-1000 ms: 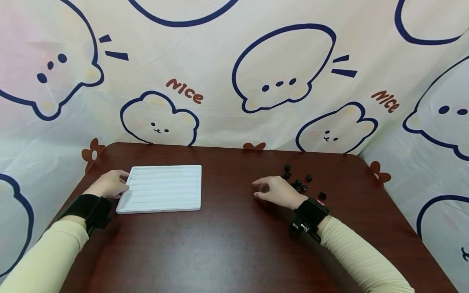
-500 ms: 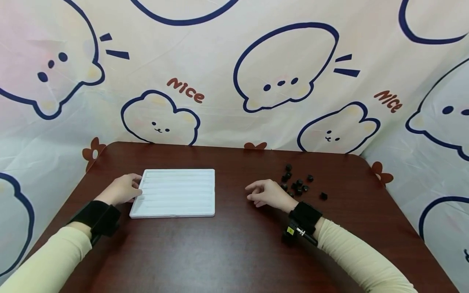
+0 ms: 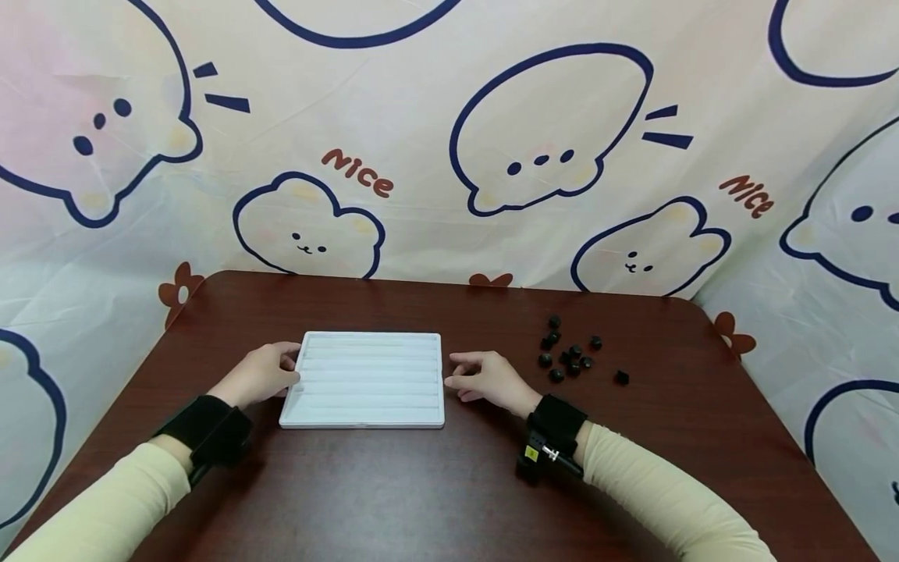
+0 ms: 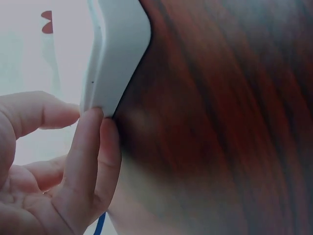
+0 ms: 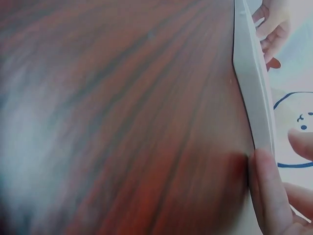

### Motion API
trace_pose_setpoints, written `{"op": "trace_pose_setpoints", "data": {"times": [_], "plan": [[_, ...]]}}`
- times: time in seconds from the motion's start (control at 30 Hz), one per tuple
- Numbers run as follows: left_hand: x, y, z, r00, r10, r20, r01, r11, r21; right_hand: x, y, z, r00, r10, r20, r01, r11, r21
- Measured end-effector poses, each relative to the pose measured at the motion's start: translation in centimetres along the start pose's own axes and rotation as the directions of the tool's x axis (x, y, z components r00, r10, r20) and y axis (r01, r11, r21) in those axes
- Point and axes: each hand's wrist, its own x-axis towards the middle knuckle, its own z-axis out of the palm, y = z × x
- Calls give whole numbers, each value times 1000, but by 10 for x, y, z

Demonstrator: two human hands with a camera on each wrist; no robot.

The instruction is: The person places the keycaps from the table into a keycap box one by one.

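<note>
A flat white rectangular tray [image 3: 362, 380] with several long ridges across it lies on the dark wooden table in the head view. My left hand [image 3: 261, 375] holds the tray's left edge; in the left wrist view the left fingers [image 4: 85, 152] meet its end near the corner. At the right edge is my right hand [image 3: 492, 381], thumb and fingers apart. In the right wrist view one right fingertip [image 5: 264, 159] touches the tray's side, while another digit stays clear of it. To the right of that hand lie several small black cube-like pieces [image 3: 574, 368].
The brown table [image 3: 421, 492] has rounded far corners. Behind it hangs a pale cloth [image 3: 421, 117] with cartoon outlines. One black piece [image 3: 621, 378] lies apart from the cluster, farther right. Both wrists wear black bands [image 3: 558, 421].
The white tray has slid right and slightly nearer, together with my left hand. My right hand has moved left from beside the black pieces to the tray's right edge.
</note>
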Motion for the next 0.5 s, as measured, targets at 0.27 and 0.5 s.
{"op": "trace_pose_setpoints", "data": {"times": [0.27,0.5], "plan": [[-4,3,5,1000,19,4,-19,1000,-18,7,-2,7,1000,9,-18,-8,1000,18],[-6,5,10,1000,19,10,-19,999,-35,10,-1,9,994,83,-64,-79,995,59]]}}
